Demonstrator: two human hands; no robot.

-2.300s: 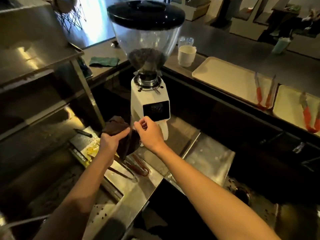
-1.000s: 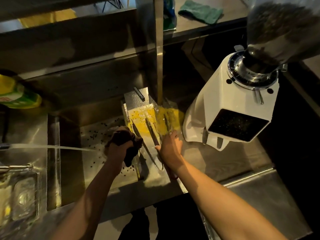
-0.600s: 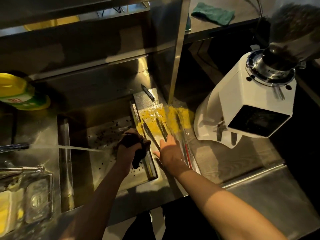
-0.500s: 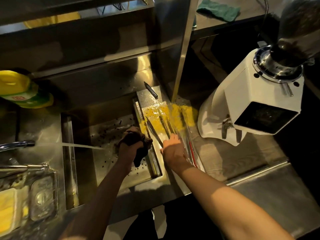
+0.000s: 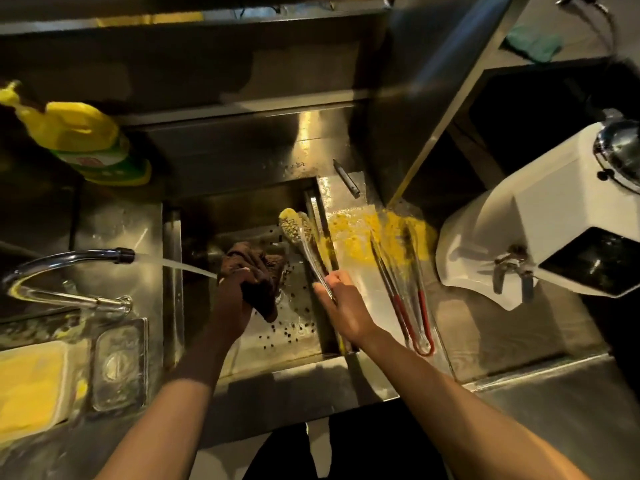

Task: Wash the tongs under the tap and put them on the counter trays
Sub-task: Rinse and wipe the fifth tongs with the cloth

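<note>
Dim, warm-lit stainless steel counter [image 5: 554, 410]

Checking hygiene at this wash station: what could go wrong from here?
1. The stream from the tap hits the left hand and cloth, not the tongs in the right hand; they may go unrinsed.
2. The second tongs lie with their tips in the yellow mess; clean tongs set down there would likely get dirty.
3. Splashes could reach the grinder beside the drainboard.
</note>
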